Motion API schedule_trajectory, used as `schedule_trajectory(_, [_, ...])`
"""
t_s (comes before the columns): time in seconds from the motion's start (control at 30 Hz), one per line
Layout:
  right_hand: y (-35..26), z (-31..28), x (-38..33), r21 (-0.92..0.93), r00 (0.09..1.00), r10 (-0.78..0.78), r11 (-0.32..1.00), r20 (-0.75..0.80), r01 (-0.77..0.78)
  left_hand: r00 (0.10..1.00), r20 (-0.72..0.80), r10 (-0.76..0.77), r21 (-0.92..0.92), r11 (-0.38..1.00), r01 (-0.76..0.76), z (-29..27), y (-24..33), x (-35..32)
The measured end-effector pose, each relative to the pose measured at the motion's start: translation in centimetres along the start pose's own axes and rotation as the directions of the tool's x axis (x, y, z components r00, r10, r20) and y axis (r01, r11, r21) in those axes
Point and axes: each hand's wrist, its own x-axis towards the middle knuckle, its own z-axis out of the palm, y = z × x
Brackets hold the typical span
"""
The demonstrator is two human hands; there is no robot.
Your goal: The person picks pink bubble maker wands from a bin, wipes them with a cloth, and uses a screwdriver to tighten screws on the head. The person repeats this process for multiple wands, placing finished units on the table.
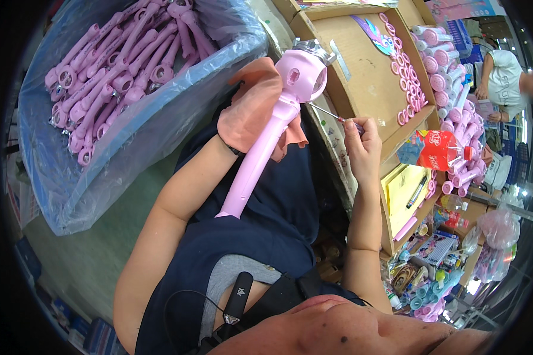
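A pink toy wand (256, 160) slants across my lap, its hollow round head up and a metallic silver crown-like piece at the top. My left hand is hidden by a salmon-coloured cloth (251, 109) and holds the wand through it, just below the head. In my right hand (363, 145), closed, is a thin tool (328, 112) with a slim metal shaft and a reddish handle, like a small screwdriver. Its tip points at the side of the wand's head; whether it touches, I cannot tell.
At upper left stands a blue plastic-lined bin (177, 97) of similar pink wands (109, 71). Right of me, a cardboard tray (343, 53) has pink rings (404, 74). A red-labelled bottle (435, 149), yellow paper (404, 186) and stacked pink parts lie beyond. Another person (503, 80) is at far right.
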Motion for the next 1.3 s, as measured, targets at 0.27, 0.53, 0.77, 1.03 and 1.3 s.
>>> schedule_trajectory(0.27, [-1.4, -1.8, -2.4, 0.068, 0.999, 0.030, 0.997, 0.013, -0.031, 0.998, -0.044, 0.041, 0.071, 0.997, -0.038, 0.9, 1.1, 0.3])
schedule_trajectory(0.53, [0.4, -1.6, -2.2, -0.734, 0.708, -0.617, 0.647, -0.344, 0.207, 0.878, 0.131, 0.460, 0.031, 0.884, -0.467, 3.0, 5.2, -0.3])
schedule_trajectory(0.77, [-0.9, 12.5, -11.1, 0.463, 0.756, 0.015, 0.783, 0.654, -0.416, 0.910, 0.065, 0.410, 0.178, 0.892, -0.415, 3.4, 4.6, -1.7])
schedule_trajectory(1.03, [-2.3, 7.8, -5.6, 0.068, 0.934, -0.179, 0.984, 0.310, 0.166, 0.983, -0.151, 0.104, 0.229, 0.971, -0.068, 2.7, 3.3, -4.0])
schedule_trajectory(1.3, [-5.3, 6.2, 3.5, 0.480, 0.862, -0.506, 0.747, -0.037, 0.460, 0.983, -0.173, -0.068, -0.110, 0.993, 0.049, 4.6, 1.9, -3.4])
